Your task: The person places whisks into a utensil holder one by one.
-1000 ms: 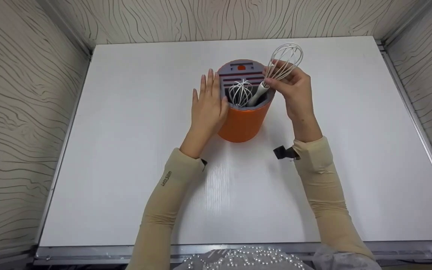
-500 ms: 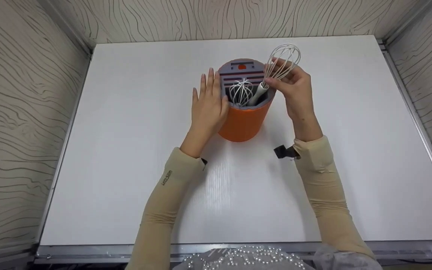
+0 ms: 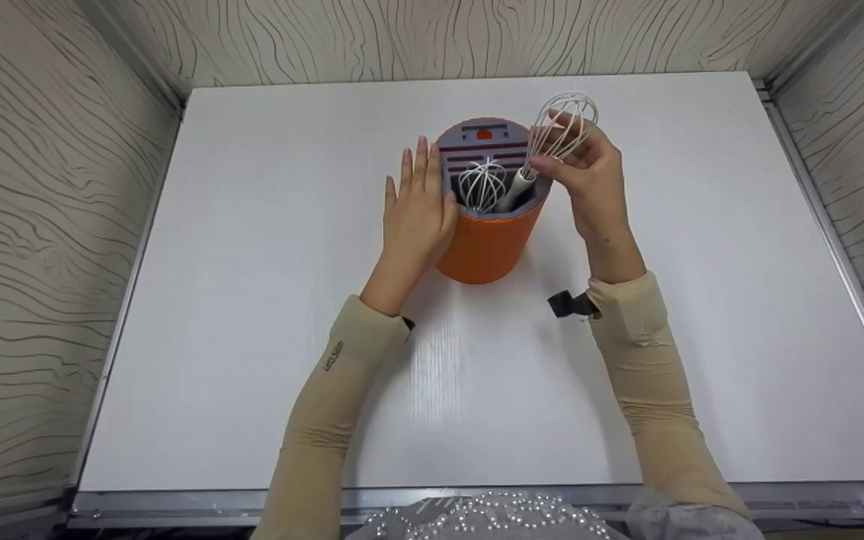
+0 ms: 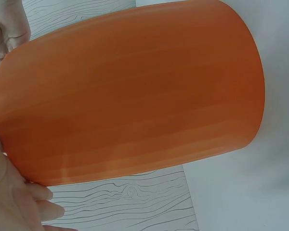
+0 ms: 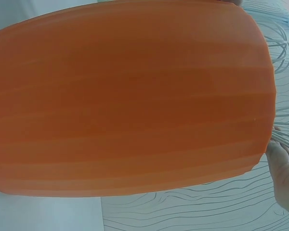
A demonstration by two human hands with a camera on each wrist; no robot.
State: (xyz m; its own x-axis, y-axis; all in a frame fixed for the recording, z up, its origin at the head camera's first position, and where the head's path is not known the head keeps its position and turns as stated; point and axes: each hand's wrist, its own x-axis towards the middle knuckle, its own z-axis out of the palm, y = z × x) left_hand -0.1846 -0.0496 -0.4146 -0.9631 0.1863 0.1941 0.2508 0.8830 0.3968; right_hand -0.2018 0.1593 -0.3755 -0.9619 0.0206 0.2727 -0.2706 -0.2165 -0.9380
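An orange utensil holder (image 3: 488,251) with a grey slotted top stands upright on the white table. My left hand (image 3: 417,217) lies with straight fingers along its left side at the rim; the left wrist view shows the fingers against the orange wall (image 4: 135,91). My right hand (image 3: 593,176) pinches a whisk (image 3: 567,124) at the base of its wires, its light handle slanting down into the front opening. Another whisk (image 3: 481,186) stands in the same opening, wires up, to the left. The lower ends of both handles are hidden inside the holder.
The white table (image 3: 252,262) reaches to wood-grain panels (image 3: 432,41) at the back and sides. A metal rail (image 3: 177,501) runs along its front edge. A small black device (image 3: 568,304) sticks out from the right wrist.
The whisk in my right hand has dipped slightly down and left, its wire head leaning a little less to the right. My left hand and the holder stay in place.
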